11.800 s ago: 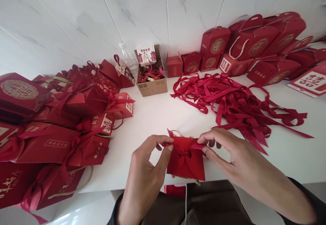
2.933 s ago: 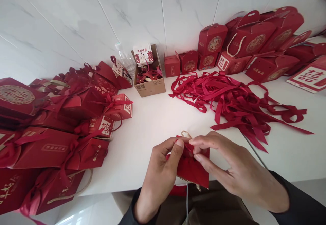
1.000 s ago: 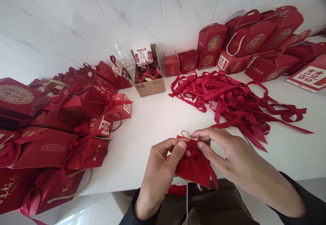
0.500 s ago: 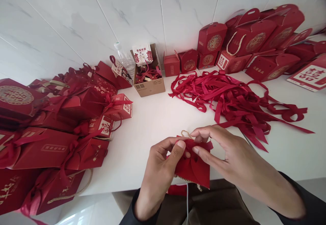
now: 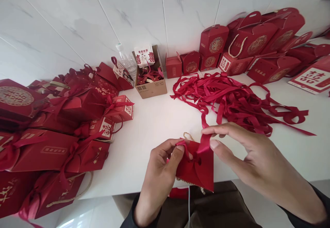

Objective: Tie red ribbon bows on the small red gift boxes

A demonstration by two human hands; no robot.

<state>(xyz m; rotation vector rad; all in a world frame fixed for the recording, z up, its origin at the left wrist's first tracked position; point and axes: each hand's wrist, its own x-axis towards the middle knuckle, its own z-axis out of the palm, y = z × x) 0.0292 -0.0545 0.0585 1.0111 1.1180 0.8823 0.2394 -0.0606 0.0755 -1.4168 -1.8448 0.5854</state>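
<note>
A small red box (image 5: 203,171) with twisted cord handles is at the front edge of the white table, below the ribbon pile. My left hand (image 5: 166,171) is closed at its left side, thumb and fingers pinching a red ribbon (image 5: 183,146) over the box top. My right hand (image 5: 237,149), to the right of the box, pinches another stretch of ribbon (image 5: 205,142) between thumb and fingers, raised off the box. Dark holes show in the box top between the hands.
Tangled red ribbons (image 5: 232,100) lie behind my right hand. Red boxes (image 5: 51,149) crowd the left; more boxes (image 5: 257,42) line the back right. A cardboard box (image 5: 152,88) and clear bottle (image 5: 125,59) stand by the wall.
My right hand has moved right, away from the box top, drawing a length of ribbon up with it. My left hand has stayed nearly in place.
</note>
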